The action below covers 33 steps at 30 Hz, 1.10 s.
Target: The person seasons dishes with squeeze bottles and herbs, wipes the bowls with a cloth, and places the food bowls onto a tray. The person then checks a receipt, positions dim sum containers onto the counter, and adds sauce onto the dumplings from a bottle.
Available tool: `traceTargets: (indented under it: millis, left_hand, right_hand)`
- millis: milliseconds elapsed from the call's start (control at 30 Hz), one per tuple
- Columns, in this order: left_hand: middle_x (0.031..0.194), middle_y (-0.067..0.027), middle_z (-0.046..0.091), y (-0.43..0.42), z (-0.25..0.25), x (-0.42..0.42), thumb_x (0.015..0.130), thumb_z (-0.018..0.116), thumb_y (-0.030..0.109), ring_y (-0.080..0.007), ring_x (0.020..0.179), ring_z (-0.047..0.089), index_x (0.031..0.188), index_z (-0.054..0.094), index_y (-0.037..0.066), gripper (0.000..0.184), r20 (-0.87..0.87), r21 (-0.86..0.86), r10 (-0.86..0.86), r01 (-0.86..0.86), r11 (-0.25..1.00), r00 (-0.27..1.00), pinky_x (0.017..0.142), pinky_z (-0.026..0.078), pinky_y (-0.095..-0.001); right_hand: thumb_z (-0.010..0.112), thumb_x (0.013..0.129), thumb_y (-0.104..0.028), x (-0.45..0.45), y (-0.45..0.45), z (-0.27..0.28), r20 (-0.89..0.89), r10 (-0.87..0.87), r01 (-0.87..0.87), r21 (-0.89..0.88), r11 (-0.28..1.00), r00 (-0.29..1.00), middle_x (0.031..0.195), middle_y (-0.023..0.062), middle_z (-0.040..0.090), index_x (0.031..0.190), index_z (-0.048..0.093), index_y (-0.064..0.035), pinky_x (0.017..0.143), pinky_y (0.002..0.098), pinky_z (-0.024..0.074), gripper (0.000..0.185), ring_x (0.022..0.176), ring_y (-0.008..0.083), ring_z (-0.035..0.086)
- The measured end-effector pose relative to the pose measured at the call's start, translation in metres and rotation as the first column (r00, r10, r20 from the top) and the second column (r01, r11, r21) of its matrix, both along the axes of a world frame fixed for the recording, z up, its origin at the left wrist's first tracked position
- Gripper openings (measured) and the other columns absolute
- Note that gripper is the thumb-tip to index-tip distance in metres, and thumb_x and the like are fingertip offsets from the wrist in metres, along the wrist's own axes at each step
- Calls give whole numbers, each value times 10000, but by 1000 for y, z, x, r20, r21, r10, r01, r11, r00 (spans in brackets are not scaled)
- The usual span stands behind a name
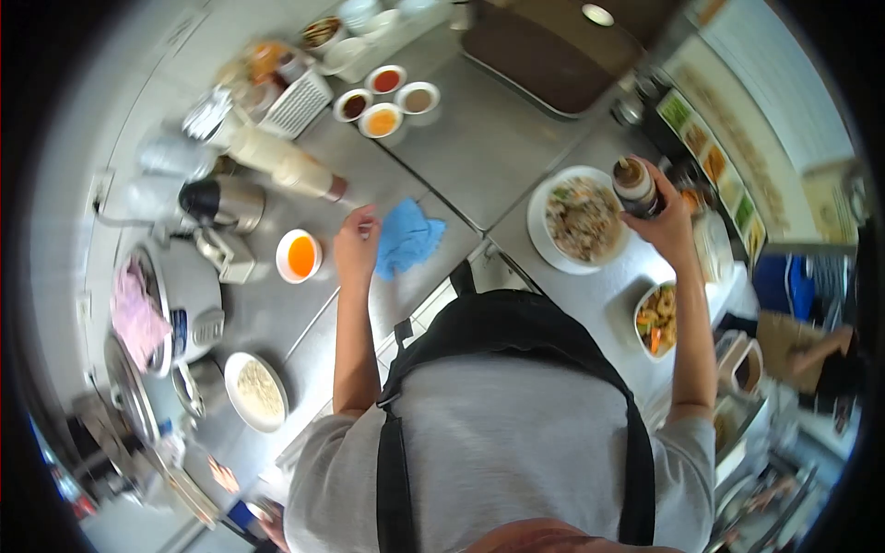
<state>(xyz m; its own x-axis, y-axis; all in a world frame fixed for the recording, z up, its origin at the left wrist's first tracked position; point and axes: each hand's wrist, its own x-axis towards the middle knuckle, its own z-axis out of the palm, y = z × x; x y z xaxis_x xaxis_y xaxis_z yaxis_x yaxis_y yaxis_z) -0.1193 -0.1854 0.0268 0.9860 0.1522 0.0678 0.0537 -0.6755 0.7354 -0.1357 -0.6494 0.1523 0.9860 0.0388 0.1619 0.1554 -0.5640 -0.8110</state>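
In my right hand [666, 217] is a bottle [636, 192] with dark contents, held beside the rim of a white bowl [583, 226] of food in pale sauce. My left hand [357, 241] hovers over the steel counter with its fingers curled; whether anything is between them is too small to tell. Just to its right lies a crumpled blue cloth [406, 237]. Left of that hand stands a small bowl of orange liquid [300, 256]. A second bowl of food with vegetables [657, 321] sits near my right forearm.
Several small sauce cups [382, 120] stand at the back, near a dark tray [553, 55]. A kettle [221, 203], a rice cooker [189, 304] and a bowl of rice [257, 392] are on the left. Other people's arms [825, 355] show at the far right.
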Motion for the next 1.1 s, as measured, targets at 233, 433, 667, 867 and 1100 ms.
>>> traceTargets:
  millis: [233, 433, 667, 867, 1100]
  left_hand:
    - [1038, -142, 622, -11, -6, -7, 703, 768, 205, -307, 930, 621, 1102, 626, 111, 434, -197, 113, -180, 205, 972, 964, 798, 504, -415]
    - [1161, -185, 496, -29, -39, -32, 677, 777, 178, -393, 1095, 501, 1158, 574, 108, 526, -1, 248, -294, 286, 926, 956, 906, 443, -465]
    - [1172, -201, 547, -6, -50, -4, 758, 733, 128, -390, 1043, 574, 1195, 543, 9, 491, -150, 179, -394, 417, 891, 907, 901, 471, -434]
    - [1119, -124, 586, -11, 13, 32, 899, 609, 79, -171, 1036, 564, 1236, 479, -52, 384, -150, -504, -182, 83, 860, 972, 851, 493, -309]
    - [1231, -142, 580, -231, 120, 4, 927, 552, 46, -191, 1076, 581, 1311, 489, -20, 396, 390, -476, -724, 798, 370, 569, 923, 456, -311]
  right_hand:
    - [865, 584, -222, 96, 177, -29, 66, 268, -273, 88, 958, 961, 1098, 138, 662, 1223, 538, -54, 889, 345, 503, 738, 1011, 241, 653]
    - [851, 534, -313, 145, 342, -110, 109, 352, -366, 165, 916, 930, 1040, 159, 649, 1150, 568, -95, 860, 391, 515, 712, 948, 319, 646]
    - [790, 655, -254, 124, 388, -132, 76, 278, -288, 204, 936, 957, 1125, 141, 591, 1237, 517, -71, 900, 436, 454, 669, 1070, 331, 561]
    - [690, 823, -280, 48, 277, -88, -2, 93, -91, 168, 982, 996, 1147, 150, 577, 1229, 537, -27, 963, 425, 411, 502, 1131, 327, 513]
    - [637, 908, -236, -22, 93, -11, 11, -482, 338, 700, 629, 876, 896, -7, 603, 1093, 600, -73, 732, 247, 463, 249, 828, 53, 532]
